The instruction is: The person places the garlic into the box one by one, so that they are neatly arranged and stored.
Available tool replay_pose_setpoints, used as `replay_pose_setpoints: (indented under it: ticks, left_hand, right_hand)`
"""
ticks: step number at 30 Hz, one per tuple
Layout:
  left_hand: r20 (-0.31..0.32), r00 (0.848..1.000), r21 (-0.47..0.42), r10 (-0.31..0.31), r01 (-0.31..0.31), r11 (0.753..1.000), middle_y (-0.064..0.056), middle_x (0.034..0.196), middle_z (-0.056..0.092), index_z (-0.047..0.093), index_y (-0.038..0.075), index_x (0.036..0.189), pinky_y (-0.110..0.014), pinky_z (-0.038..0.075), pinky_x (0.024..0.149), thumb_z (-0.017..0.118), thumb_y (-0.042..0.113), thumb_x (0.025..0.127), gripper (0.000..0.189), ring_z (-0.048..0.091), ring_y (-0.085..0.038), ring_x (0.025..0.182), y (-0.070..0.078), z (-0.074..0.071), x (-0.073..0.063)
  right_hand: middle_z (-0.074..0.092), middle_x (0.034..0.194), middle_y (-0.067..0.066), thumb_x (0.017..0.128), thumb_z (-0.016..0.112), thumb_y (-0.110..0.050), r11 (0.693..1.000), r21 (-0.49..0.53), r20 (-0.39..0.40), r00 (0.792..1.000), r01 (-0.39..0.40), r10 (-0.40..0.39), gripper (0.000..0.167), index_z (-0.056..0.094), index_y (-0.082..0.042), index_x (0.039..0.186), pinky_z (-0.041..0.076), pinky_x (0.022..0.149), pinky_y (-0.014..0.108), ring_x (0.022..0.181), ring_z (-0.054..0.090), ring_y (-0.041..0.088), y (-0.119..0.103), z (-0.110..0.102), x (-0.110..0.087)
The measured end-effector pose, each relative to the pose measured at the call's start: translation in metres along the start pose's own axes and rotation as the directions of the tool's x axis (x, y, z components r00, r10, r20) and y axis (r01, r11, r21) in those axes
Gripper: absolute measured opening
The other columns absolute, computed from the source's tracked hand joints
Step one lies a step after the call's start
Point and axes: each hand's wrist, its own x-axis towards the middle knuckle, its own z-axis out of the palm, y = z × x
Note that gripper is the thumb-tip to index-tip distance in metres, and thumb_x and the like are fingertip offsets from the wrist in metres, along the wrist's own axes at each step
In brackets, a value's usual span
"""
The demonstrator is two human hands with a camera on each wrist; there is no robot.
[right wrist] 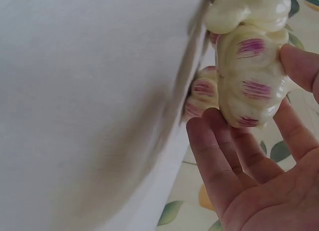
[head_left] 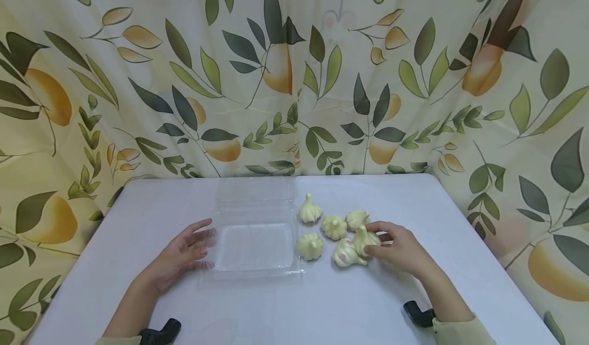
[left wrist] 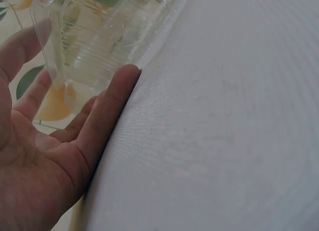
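Note:
A clear plastic clamshell box [head_left: 254, 247] lies opened on the white table, its lid [head_left: 255, 191] folded toward the back. At its left side is my left hand [head_left: 184, 250], fingers spread and loosely bent, fingertips at the box wall; in the left wrist view the hand [left wrist: 65, 136] grips nothing. My right hand [head_left: 399, 245] pinches a garlic bulb [head_left: 365, 238] between thumb and fingers, at the right end of a group of bulbs. Purple streaks mark that bulb [right wrist: 251, 79] in the right wrist view. Directly beside it, a garlic bulb [head_left: 347, 253] lies tilted.
More garlic bulbs stand between box and right hand: one at the back [head_left: 310, 209], one near the box's right edge [head_left: 310, 246], others in the middle [head_left: 334, 227] and behind [head_left: 357, 219]. A leaf-and-fruit patterned curtain [head_left: 294, 79] hangs behind the table [head_left: 294, 309].

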Motion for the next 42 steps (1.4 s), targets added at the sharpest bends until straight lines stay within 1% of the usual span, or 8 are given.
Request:
replay_pose_setpoints:
  ticks: [4, 8, 13, 18, 28, 34, 38, 42]
  left_hand:
    - [-0.006, 1.000, 0.001, 0.001, -0.001, 1.000, -0.021, 0.158, 0.026, 0.022, 0.012, 0.158, -0.039, 0.057, 0.090, 0.057, 0.002, 0.098, 0.069, 0.050, -0.017, 0.129, -0.001, -0.001, 0.000]
    - [-0.005, 1.000, -0.002, 0.009, -0.009, 1.000, -0.021, 0.158, 0.025, 0.022, 0.012, 0.158, -0.039, 0.057, 0.089, 0.057, 0.002, 0.099, 0.069, 0.051, -0.016, 0.129, 0.000, -0.001, -0.001]
    - [-0.009, 1.000, -0.006, 0.017, -0.017, 1.000, -0.021, 0.158, 0.025, 0.022, 0.012, 0.158, -0.040, 0.057, 0.089, 0.056, 0.001, 0.099, 0.069, 0.051, -0.016, 0.129, 0.000, -0.002, -0.002]
    - [-0.016, 1.000, -0.012, 0.013, -0.014, 1.000, -0.021, 0.158, 0.025, 0.022, 0.012, 0.158, -0.040, 0.057, 0.089, 0.056, 0.001, 0.098, 0.069, 0.050, -0.016, 0.129, 0.000, -0.003, -0.003]
    - [-0.016, 1.000, -0.005, 0.005, -0.005, 1.000, -0.020, 0.159, 0.025, 0.022, 0.014, 0.158, -0.041, 0.056, 0.091, 0.058, 0.003, 0.098, 0.070, 0.045, -0.023, 0.132, 0.001, -0.003, 0.000]
    - [-0.039, 0.999, 0.006, -0.006, 0.006, 1.000, -0.018, 0.159, 0.026, 0.023, 0.015, 0.158, -0.040, 0.056, 0.091, 0.058, 0.005, 0.098, 0.070, 0.043, -0.027, 0.134, 0.003, -0.004, 0.000]
    - [-0.021, 1.000, -0.006, -0.014, 0.014, 1.000, -0.019, 0.159, 0.025, 0.022, 0.013, 0.158, -0.042, 0.056, 0.092, 0.057, 0.004, 0.099, 0.069, 0.042, -0.028, 0.134, 0.000, -0.004, -0.002]
    - [0.003, 1.000, -0.024, 0.004, -0.003, 1.000, -0.021, 0.158, 0.025, 0.022, 0.012, 0.158, -0.045, 0.056, 0.091, 0.055, 0.002, 0.099, 0.068, 0.041, -0.029, 0.134, -0.001, -0.003, 0.000]
  right_hand:
    - [0.062, 0.131, 0.012, 0.083, 0.081, -0.030, 0.999, 0.032, -0.019, 1.000, 0.016, -0.015, 0.051, 0.063, -0.013, 0.128, 0.054, 0.081, 0.038, 0.112, 0.064, 0.031, -0.005, -0.002, 0.003]
    - [0.060, 0.133, 0.011, 0.084, 0.080, -0.027, 0.990, 0.135, -0.024, 0.999, 0.030, -0.027, 0.050, 0.062, -0.012, 0.129, 0.053, 0.081, 0.037, 0.113, 0.062, 0.032, -0.015, -0.004, 0.007]
    - [0.056, 0.136, 0.012, 0.086, 0.079, -0.024, 0.960, 0.280, 0.012, 0.999, 0.028, -0.033, 0.052, 0.059, -0.011, 0.132, 0.053, 0.086, 0.035, 0.114, 0.062, 0.030, -0.032, -0.003, 0.014]
    - [0.052, 0.135, 0.015, 0.087, 0.078, -0.019, 0.931, 0.362, 0.037, 0.998, 0.042, -0.059, 0.053, 0.056, -0.009, 0.135, 0.055, 0.086, 0.030, 0.111, 0.064, 0.025, -0.048, 0.004, 0.022]
    - [0.050, 0.133, 0.018, 0.087, 0.077, -0.013, 0.893, 0.443, 0.049, 0.992, 0.079, -0.112, 0.050, 0.055, -0.003, 0.131, 0.055, 0.084, 0.027, 0.104, 0.064, 0.019, -0.066, 0.014, 0.035]
    - [0.051, 0.134, 0.016, 0.087, 0.077, -0.013, 0.889, 0.452, 0.063, 0.991, 0.079, -0.120, 0.049, 0.056, -0.003, 0.130, 0.055, 0.085, 0.027, 0.106, 0.064, 0.020, -0.074, 0.021, 0.040]
    - [0.050, 0.135, 0.017, 0.086, 0.077, -0.013, 0.888, 0.457, 0.081, 0.992, 0.051, -0.099, 0.049, 0.056, -0.002, 0.130, 0.055, 0.085, 0.027, 0.106, 0.063, 0.019, -0.075, 0.024, 0.038]
    - [0.049, 0.135, 0.018, 0.086, 0.076, -0.011, 0.877, 0.478, 0.075, 0.992, 0.050, -0.098, 0.048, 0.056, 0.000, 0.129, 0.056, 0.083, 0.027, 0.105, 0.064, 0.020, -0.075, 0.026, 0.037]
